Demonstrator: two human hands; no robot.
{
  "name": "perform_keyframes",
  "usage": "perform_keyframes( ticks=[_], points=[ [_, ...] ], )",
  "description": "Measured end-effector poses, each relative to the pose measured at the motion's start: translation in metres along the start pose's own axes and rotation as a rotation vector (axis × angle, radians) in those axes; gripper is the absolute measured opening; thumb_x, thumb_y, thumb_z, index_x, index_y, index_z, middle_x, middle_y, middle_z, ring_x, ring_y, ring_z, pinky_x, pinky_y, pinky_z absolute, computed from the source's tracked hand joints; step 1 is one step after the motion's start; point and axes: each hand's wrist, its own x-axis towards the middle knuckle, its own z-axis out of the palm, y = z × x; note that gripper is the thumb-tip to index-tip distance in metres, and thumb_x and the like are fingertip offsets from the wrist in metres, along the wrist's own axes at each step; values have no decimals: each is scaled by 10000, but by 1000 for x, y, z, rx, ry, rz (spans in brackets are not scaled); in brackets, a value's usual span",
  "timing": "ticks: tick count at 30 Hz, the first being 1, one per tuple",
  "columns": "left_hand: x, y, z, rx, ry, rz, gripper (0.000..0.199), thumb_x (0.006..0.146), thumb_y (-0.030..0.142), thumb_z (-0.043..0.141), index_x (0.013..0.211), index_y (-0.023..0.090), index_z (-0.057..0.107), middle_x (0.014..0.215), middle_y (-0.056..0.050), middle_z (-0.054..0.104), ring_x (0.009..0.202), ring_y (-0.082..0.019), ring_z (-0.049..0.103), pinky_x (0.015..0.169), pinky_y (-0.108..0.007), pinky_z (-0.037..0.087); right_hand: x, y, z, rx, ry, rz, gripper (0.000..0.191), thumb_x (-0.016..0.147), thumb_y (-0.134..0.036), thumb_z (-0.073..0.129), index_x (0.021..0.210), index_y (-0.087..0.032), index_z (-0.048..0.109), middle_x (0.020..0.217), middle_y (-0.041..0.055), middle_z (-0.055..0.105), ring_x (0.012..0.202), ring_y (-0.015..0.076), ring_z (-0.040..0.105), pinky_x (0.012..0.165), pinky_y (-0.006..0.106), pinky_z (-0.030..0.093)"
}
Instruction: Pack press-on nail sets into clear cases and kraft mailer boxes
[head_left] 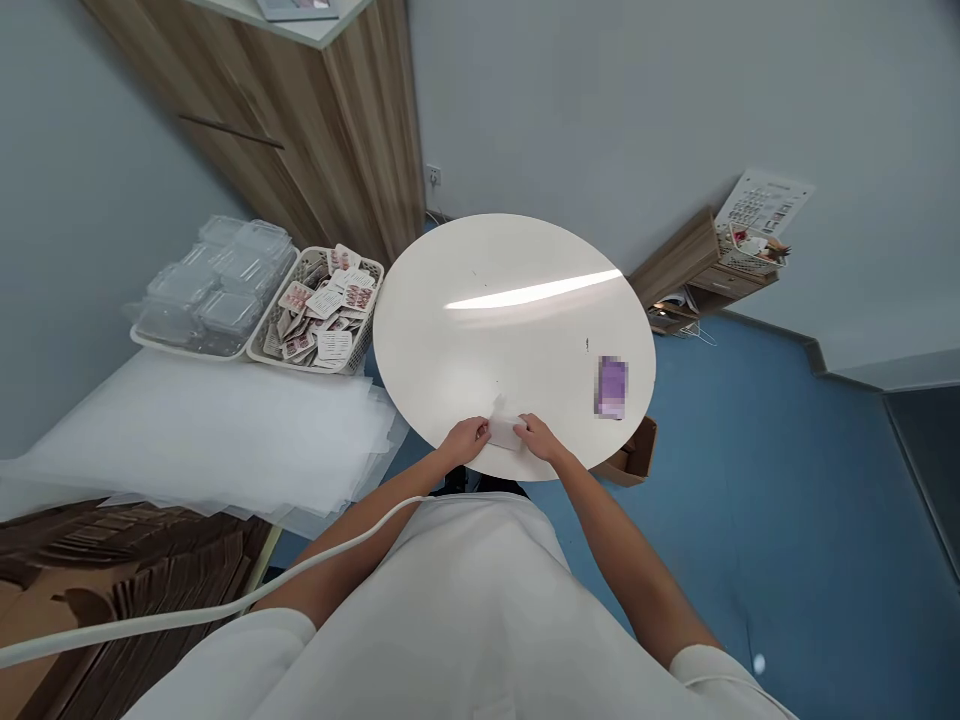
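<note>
Near the front edge of a white round table (pixel 525 345), my left hand (pixel 468 440) pinches one end of a small flat white piece (pixel 505 433), perhaps a card or a thin pouch. The fingers of my right hand (pixel 537 438) are closed on its other end. The piece lies level between both hands, close to the tabletop. Its exact kind is hard to make out against the white surface. To the right of my right hand, a blurred-out purple item (pixel 612 387) rests on the table.
On the left stand a basket of small printed cards (pixel 330 310) and a tray of clear plastic boxes (pixel 217 275), beside stacked white translucent sheets (pixel 210 430). Folded cardboard (pixel 150 590) sits below. A cardboard box (pixel 637 455) is under the table's right edge. A white cable (pixel 247 600) crosses my left arm.
</note>
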Motion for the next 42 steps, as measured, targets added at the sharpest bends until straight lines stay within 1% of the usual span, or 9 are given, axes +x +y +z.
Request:
perform_keyframes(
  ticks=[4, 7, 11, 16, 22, 27, 32, 37, 42],
  points=[
    [7, 3, 6, -48, 73, -195, 387, 774, 283, 453, 1145, 172, 445, 853, -40, 632, 798, -193, 582, 663, -292, 427, 18, 7, 6, 18, 127, 116, 321, 812, -346, 378, 1077, -194, 477, 966, 56, 535, 845, 173, 510, 730, 296, 408],
    [11, 3, 8, -73, 96, -266, 404, 764, 322, 481, 1136, 168, 449, 852, -39, 633, 807, -193, 584, 675, -295, 433, 21, 12, 14, 13, 256, 201, 474, 780, -371, 444, 1215, -198, 369, 1103, 100, 467, 934, 207, 494, 743, 321, 416],
    [11, -1, 5, -149, 131, -300, 383, 752, 363, 504, 1078, 162, 490, 891, -48, 624, 825, -170, 582, 714, -274, 444, 4, 19, 20, 110, 333, 172, 564, 777, -382, 447, 1284, -202, 276, 1154, 108, 433, 960, 213, 489, 778, 348, 421],
    [6, -7, 3, -185, 147, -515, 332, 755, 398, 494, 973, 151, 542, 885, -78, 621, 821, -182, 596, 683, -282, 460, -25, 33, 23, 308, 278, 226, 532, 752, -348, 467, 1244, -193, 340, 1044, 81, 500, 715, 148, 531, 743, 334, 451],
    [2, 0, 15, -370, 157, -616, 371, 754, 410, 509, 1022, 153, 503, 922, -91, 602, 740, -147, 605, 582, -244, 478, -30, 32, 32, 592, 104, 287, 465, 733, -344, 479, 1170, -217, 383, 998, 54, 502, 651, 117, 568, 592, 273, 485],
    [3, 12, 21, -290, 210, -533, 461, 763, 348, 500, 1181, 172, 412, 1012, -95, 554, 782, -150, 588, 649, -271, 485, -22, 28, 34, 587, 76, 250, 568, 735, -346, 488, 1252, -234, 280, 1045, 60, 474, 682, 115, 580, 622, 275, 493],
    [5, 11, 22, -194, 127, -344, 586, 770, 257, 465, 1315, 179, 263, 1134, -129, 464, 930, -196, 532, 800, -329, 442, -7, 20, 33, 436, 25, 177, 596, 721, -293, 518, 1259, -199, 278, 1014, 65, 506, 709, 130, 577, 699, 301, 483],
    [4, -11, 0, -147, 145, -352, 650, 755, 290, 477, 1343, 197, 214, 1169, -127, 365, 1049, -244, 455, 871, -362, 388, 14, -14, 45, 422, 20, 187, 606, 721, -275, 520, 1265, -208, 262, 1016, 66, 510, 724, 135, 578, 676, 296, 484],
    [2, -48, -48, -153, 218, -416, 615, 737, 284, 484, 1312, 210, 282, 1099, -104, 379, 1108, -267, 393, 943, -390, 320, 59, -62, 67, 395, 4, 180, 628, 715, -290, 514, 1282, -216, 254, 1039, 64, 494, 750, 125, 567, 691, 282, 481]
  ],
)
